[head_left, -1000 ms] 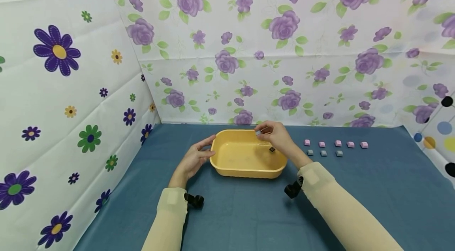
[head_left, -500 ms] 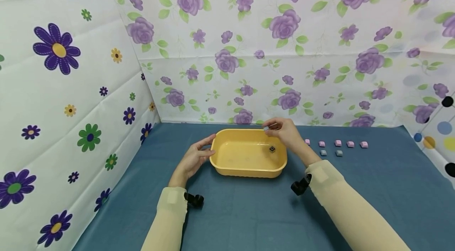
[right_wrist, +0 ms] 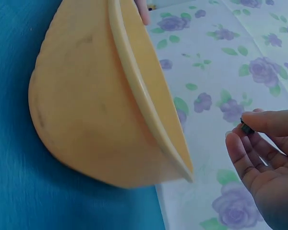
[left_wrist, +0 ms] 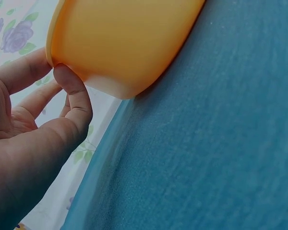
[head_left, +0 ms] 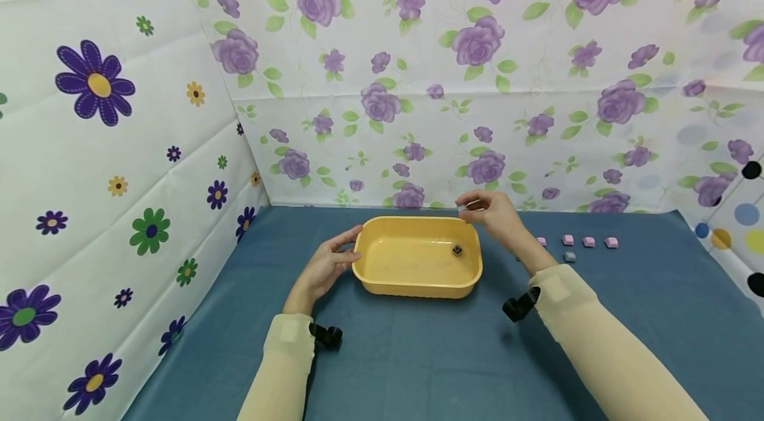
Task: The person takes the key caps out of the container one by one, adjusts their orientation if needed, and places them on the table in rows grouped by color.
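A yellow plastic basin [head_left: 412, 290] sits on the blue cloth. My left hand [head_left: 322, 270] holds its left end; in the left wrist view the thumb [left_wrist: 73, 84] and fingers pinch the rim. Above the basin's far right corner, my right hand [head_left: 497, 219] pinches a small grey keycap [head_left: 462, 208] between thumb and fingertips. The right wrist view has this keycap [right_wrist: 246, 126] looking dark, off to the side of the basin's rim. One dark small piece [head_left: 457, 250], like an upturned keycap, lies inside the basin towards the right.
Right of the basin, several pink keycaps [head_left: 589, 242] lie in a row, with a grey keycap [head_left: 570, 257] in front of them. My right forearm hides part of these rows. A flowered sheet [head_left: 382, 142] hangs along the cloth's back edge.
My right hand has moved right and slightly up with the keycap, from over the basin to its far right corner, covering more keycaps. The left hand and basin stay put.
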{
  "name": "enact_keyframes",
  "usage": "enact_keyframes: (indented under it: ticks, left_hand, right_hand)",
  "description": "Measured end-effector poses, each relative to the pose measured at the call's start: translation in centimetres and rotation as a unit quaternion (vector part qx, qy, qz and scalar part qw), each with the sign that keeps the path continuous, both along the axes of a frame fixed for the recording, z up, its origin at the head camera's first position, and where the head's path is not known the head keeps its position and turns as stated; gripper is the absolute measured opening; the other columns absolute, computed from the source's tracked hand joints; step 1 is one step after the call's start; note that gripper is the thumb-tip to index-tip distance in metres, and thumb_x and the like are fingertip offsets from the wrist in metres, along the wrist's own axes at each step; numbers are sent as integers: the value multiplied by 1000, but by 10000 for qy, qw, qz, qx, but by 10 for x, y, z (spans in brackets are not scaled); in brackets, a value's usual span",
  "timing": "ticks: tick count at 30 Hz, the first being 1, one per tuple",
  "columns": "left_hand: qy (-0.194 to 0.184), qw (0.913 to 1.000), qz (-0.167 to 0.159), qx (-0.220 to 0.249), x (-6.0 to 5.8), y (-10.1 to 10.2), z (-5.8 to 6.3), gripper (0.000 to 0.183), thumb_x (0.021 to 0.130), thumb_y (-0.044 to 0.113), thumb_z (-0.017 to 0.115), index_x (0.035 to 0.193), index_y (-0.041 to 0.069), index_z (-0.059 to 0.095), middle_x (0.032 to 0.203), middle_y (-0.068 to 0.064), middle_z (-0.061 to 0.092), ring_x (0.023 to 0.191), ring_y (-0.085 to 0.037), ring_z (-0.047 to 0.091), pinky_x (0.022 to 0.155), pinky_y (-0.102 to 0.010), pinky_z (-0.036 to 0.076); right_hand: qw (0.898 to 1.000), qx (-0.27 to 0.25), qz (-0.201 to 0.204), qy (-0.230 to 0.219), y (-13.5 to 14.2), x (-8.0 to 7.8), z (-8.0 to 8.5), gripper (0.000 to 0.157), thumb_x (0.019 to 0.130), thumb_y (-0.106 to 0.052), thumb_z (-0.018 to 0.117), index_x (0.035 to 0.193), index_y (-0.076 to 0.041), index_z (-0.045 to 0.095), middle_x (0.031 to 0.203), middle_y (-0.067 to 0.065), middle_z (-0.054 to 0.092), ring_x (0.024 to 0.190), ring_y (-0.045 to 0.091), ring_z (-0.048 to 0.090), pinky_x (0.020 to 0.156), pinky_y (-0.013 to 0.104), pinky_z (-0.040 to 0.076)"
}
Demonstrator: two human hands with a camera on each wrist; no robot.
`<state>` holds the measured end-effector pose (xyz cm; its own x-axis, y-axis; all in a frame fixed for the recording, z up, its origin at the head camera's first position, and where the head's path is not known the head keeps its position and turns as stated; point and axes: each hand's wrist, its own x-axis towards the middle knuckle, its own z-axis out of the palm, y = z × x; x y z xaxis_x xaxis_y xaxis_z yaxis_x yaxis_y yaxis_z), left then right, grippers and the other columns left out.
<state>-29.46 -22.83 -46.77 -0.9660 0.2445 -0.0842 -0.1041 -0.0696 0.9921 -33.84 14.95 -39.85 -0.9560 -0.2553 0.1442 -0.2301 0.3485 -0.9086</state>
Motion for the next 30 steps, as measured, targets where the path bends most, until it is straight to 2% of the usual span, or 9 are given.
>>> enact_keyframes:
  ticks: [5, 11, 17, 23, 27, 30]
  left_hand:
    - [6, 10000, -16, 6, 0, 0, 0, 65, 100, -4, 63, 159, 14, 45, 150, -18, 43, 136, -36, 48, 96, -33, 51]
    - [-4, 10000, 5, 21, 1, 0, 0, 64, 100, -5, 63, 159, 13, 45, 149, -18, 44, 136, -36, 49, 98, -35, 51]
    - [27, 10000, -13, 51, 1, 0, 1, 64, 100, -5, 63, 159, 13, 45, 150, -18, 43, 135, -36, 49, 94, -31, 53]
    - [11, 10000, -38, 88, 1, 0, 2, 65, 100, -5, 63, 159, 12, 45, 149, -19, 42, 135, -37, 48, 93, -28, 53]
    - [7, 9999, -48, 118, 1, 0, 2, 65, 100, -5, 63, 159, 12, 45, 149, -19, 42, 136, -37, 48, 92, -28, 53]
    - [13, 9999, -76, 128, 1, 0, 2, 64, 100, -5, 63, 159, 12, 45, 149, -19, 42, 137, -37, 47, 93, -28, 53]
  right_hand:
    - [9999, 89, -9, 78, 15, 0, 0, 26, 99, -10, 72, 124, -2, 70, 127, 21, 65, 114, 32, 59, 95, 47, 52]
    - [9999, 108, -50, -12, 36, 2, 0, 30, 100, -11, 71, 127, 0, 67, 131, 22, 62, 114, 31, 59, 99, 51, 50]
    - [9991, 390, -190, 22, 58, 3, -1, 31, 99, -17, 73, 127, -2, 69, 127, 19, 66, 110, 28, 63, 90, 37, 55]
    - [9977, 611, -285, 80, 74, 5, -7, 30, 99, -17, 74, 126, -3, 70, 123, 19, 67, 108, 26, 64, 86, 31, 55]
    - [9977, 609, -281, 104, 82, 7, -11, 33, 100, -18, 73, 129, -2, 69, 125, 20, 66, 106, 22, 63, 86, 30, 55]
    - [9974, 667, -260, 113, 88, 9, -11, 36, 101, -21, 72, 132, -3, 68, 126, 21, 66, 105, 21, 64, 89, 35, 55]
